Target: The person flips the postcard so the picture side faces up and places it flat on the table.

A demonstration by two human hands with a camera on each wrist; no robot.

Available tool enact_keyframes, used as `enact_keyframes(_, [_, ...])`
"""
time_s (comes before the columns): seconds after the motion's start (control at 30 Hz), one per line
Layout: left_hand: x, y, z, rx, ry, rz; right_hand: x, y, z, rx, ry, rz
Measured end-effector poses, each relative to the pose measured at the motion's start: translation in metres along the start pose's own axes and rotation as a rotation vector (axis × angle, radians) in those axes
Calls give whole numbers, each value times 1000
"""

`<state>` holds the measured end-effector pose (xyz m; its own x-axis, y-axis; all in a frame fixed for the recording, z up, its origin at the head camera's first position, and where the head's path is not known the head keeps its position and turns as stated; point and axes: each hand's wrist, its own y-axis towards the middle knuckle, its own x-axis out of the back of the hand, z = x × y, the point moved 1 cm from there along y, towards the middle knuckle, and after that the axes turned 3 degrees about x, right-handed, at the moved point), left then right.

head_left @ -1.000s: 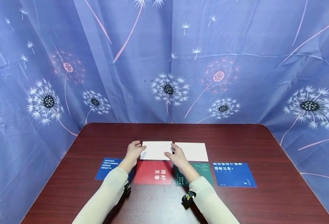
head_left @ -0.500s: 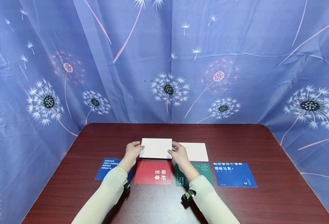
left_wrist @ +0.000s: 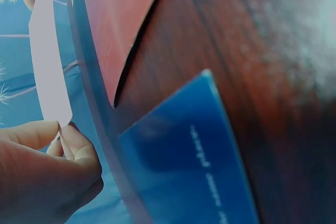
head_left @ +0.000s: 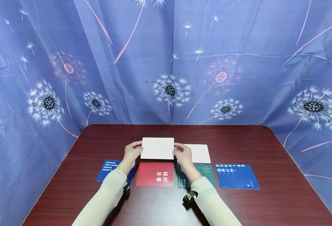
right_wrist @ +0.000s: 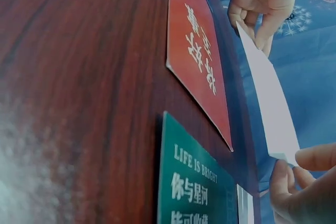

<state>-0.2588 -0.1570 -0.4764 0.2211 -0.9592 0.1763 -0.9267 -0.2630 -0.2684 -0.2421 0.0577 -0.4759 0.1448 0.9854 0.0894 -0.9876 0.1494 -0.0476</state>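
A white card [head_left: 157,148] is held up off the table between both hands, its blank face turned toward me. My left hand [head_left: 131,153] pinches its left edge between thumb and fingers, as the left wrist view shows with the card [left_wrist: 48,61] thin and tilted. At the opposite edge my right hand [head_left: 183,156] pinches the card; in the right wrist view its thumb and fingers close on the near corner of the card [right_wrist: 270,103]. Just below lies a red card [head_left: 154,174] with white characters. The right forearm partly covers a green card [head_left: 205,174].
A second white card [head_left: 198,153] lies to the right, partly behind the right hand. One blue card [head_left: 106,169] is half hidden under the left forearm; another blue card [head_left: 237,176] lies at the right. The dark wooden table [head_left: 239,138] ends at a blue dandelion curtain [head_left: 166,62].
Both hands have lifted the white card from the table, raising and tilting it toward me. The right hand has shifted slightly to the right, and its hold has moved to the card's right edge.
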Motion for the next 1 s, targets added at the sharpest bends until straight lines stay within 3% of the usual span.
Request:
enact_keyframes(0.27, [1, 2, 4, -8, -35, -15, 1, 4, 0, 5, 95, -55])
enact_keyframes(0.8, [4, -3, -1, 16, -144, -6, 0, 5, 4, -5, 131, -131])
enact_keyframes(1.0, [2, -3, -2, -6, -133, -26, 0, 6, 4, -16, 177, -149])
